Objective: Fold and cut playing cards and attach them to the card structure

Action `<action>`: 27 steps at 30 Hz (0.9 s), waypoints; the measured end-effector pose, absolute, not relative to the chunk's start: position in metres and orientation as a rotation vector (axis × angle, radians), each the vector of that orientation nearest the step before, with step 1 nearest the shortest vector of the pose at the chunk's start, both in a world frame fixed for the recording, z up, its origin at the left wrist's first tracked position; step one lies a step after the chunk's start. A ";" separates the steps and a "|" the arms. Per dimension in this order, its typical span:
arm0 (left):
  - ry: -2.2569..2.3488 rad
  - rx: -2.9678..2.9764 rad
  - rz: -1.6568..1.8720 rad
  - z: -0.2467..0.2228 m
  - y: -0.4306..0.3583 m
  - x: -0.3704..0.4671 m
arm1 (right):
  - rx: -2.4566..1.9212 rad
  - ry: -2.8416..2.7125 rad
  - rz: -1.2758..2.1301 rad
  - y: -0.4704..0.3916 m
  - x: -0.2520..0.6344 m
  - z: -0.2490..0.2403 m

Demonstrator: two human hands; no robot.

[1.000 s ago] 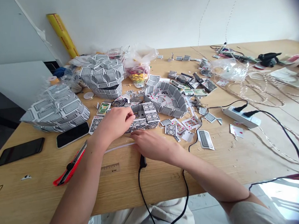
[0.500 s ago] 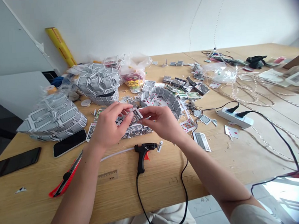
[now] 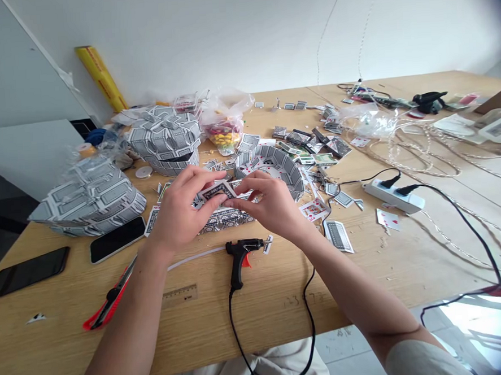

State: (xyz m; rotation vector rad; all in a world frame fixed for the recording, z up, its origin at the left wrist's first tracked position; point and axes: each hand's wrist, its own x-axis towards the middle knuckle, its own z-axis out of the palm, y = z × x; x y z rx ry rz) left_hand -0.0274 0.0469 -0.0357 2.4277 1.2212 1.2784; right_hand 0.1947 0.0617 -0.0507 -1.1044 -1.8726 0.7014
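Card point(image 3: 215, 191) turned since last frame | my left hand point(image 3: 182, 211), right hand point(image 3: 273, 206) both pinching it | glue gun point(image 3: 237, 259) lies untouched: both hands on card work

Place: a craft workspace, though whether at home or in a small workshop cannot be told
Bench: wooden table point(image 3: 275, 310) against a plain white wall point(image 3: 276, 44)
Tools: corded glue gun point(image 3: 238, 259), red utility knife point(image 3: 110, 298)
Stock: strewn playing cards point(image 3: 313, 209)
Built work: card-covered boxes point(image 3: 165, 137)
Power: extension strip point(image 3: 391, 196) on the tabletop
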 end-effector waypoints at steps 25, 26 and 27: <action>1.107 2.630 1.210 -0.041 0.048 -0.022 | -0.885 -1.509 1.147 0.062 0.193 -0.051; 1.114 2.648 1.203 -0.042 0.048 -0.022 | -0.890 -1.512 1.134 0.061 0.193 -0.051; 1.124 2.662 1.195 -0.043 0.049 -0.023 | -0.890 -1.510 1.128 0.061 0.193 -0.050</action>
